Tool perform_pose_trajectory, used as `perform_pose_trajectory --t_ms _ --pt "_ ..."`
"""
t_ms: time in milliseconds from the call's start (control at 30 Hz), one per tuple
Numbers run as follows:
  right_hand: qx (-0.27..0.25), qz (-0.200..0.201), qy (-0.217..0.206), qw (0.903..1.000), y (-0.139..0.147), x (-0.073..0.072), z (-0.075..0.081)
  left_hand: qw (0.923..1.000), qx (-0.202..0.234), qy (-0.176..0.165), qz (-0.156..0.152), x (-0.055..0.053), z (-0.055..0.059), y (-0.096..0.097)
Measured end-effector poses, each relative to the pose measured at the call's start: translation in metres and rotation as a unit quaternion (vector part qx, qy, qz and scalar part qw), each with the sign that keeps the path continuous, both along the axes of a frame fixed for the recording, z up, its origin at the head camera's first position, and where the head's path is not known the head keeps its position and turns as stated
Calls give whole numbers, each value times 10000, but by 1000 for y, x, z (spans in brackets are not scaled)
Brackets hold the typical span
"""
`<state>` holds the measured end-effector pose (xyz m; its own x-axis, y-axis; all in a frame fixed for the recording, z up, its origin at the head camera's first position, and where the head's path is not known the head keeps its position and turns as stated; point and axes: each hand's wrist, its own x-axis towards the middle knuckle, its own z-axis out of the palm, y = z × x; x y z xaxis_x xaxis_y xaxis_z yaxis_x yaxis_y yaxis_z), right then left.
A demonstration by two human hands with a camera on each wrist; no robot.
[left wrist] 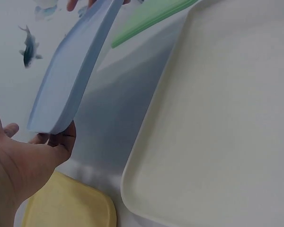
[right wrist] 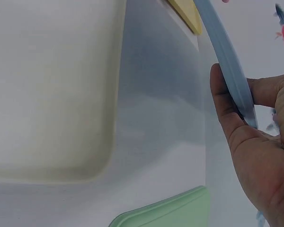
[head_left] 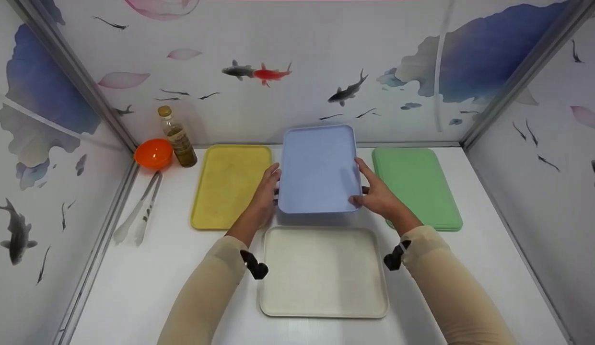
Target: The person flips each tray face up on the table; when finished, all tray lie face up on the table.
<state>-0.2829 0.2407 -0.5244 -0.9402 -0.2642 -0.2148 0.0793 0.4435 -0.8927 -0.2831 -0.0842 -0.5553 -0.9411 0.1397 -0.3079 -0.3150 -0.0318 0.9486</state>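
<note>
A light blue rectangular tray (head_left: 320, 167) is held above the table between both hands, its far end tilted up. My left hand (head_left: 267, 188) holds its left side, with fingers reaching beneath the edge in the left wrist view. On the near right corner, my right hand (head_left: 379, 195) grips the tray, thumb over the rim and fingers underneath, as the right wrist view shows. Nearer to me lies a cream tray (head_left: 324, 273) flat on the table. A yellow tray (head_left: 232, 187) lies to the left of the blue one, and green trays (head_left: 417, 187), seemingly stacked, lie to the right.
At the back left stand an orange bowl (head_left: 154, 153) and a bottle of yellowish liquid (head_left: 181, 143) with a yellow cap. Metal tongs (head_left: 143, 206) lie in front of the bowl. White panels with painted fish enclose the white table (head_left: 474, 282) on three sides.
</note>
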Motion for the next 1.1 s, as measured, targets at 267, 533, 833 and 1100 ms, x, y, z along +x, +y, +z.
perform_pose_trajectory --t_ms 267,533,833,1100 --pt "-3 -30 -210 9998 5 -2 -22 9992 -356 -43 -196 -5 -9 8" --pt "105 -48 -289 9995 8 -6 -37 9989 -453 32 -146 -10 -18 16" --pt "865 -143 -28 9961 6 -10 -50 9942 -1046 167 -164 -18 -19 20" --pt "1198 -86 36 9928 -2 -10 -52 9830 -1773 204 -437 -16 -23 21"
